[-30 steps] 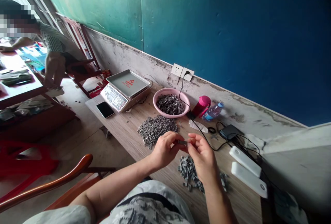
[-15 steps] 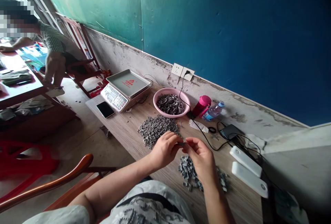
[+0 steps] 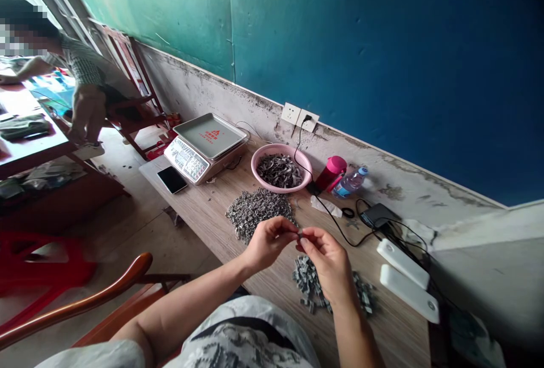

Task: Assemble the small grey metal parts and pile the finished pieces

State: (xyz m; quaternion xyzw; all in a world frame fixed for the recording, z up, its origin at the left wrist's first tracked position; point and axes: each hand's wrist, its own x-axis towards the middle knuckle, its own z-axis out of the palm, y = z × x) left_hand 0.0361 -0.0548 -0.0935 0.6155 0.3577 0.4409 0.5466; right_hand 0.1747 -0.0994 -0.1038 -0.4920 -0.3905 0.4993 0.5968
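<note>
My left hand (image 3: pixel 272 243) and my right hand (image 3: pixel 327 257) meet fingertip to fingertip above the table. Between them is a small dark grey piece (image 3: pixel 300 235), mostly covered by the fingers; its exact kind does not show. Both hands are closed in a pinch on it. Just beyond my left hand spreads a heap of small grey pieces (image 3: pixel 255 209). Under and beside my right hand lies a second pile of grey-green pieces (image 3: pixel 306 280), partly hidden by the wrist. Farther back, a pink plastic basket (image 3: pixel 306 159) holds dark curved strips (image 3: pixel 278 171).
A weighing scale (image 3: pixel 208 147) and a phone (image 3: pixel 171 179) occupy the table's far left. Along the wall stand a pink flask (image 3: pixel 332 172) and a water bottle (image 3: pixel 349 182), near cables, a black box (image 3: pixel 380 216) and white devices (image 3: pixel 408 293). Another person (image 3: pixel 85 68) sits at the left.
The fingers of my left hand have shifted slightly and draw into a tighter pinch at the small piece. My right hand stays nearly in place. The piles look the same.
</note>
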